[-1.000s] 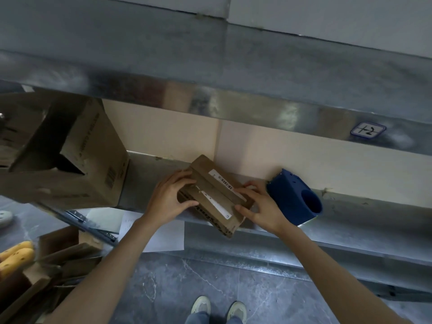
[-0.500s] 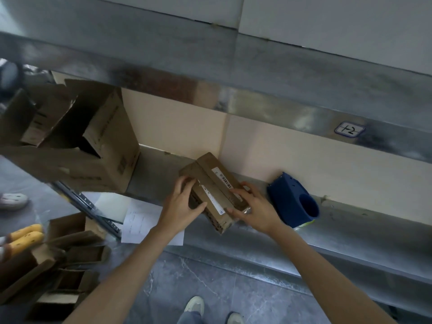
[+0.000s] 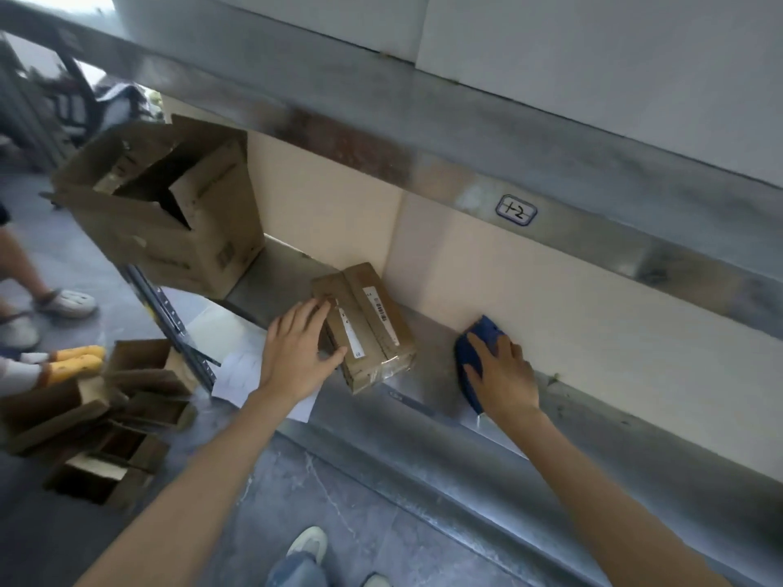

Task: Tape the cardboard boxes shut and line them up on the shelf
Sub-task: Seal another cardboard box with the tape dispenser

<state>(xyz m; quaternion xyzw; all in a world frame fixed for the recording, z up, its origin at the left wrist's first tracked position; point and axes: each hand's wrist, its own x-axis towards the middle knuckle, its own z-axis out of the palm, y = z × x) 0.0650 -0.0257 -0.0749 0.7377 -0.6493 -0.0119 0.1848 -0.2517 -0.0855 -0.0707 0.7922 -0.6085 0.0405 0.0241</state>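
Note:
A small brown cardboard box with white labels lies on the metal shelf, its flaps closed. My left hand rests against the box's left side, fingers on its top edge and thumb at its lower corner. To the right, my right hand is laid over a blue tape dispenser that stands on the shelf against the beige back panel. Most of the dispenser is hidden under the hand.
A large open cardboard box stands at the shelf's left end. Several small open boxes lie on the grey floor at lower left, near white paper sheets. Another person's legs and shoes are at far left. An upper shelf overhangs.
My right hand has left the small box and moved right onto the blue tape dispenser. My left hand stays on the box, which now sits squarer on the shelf.

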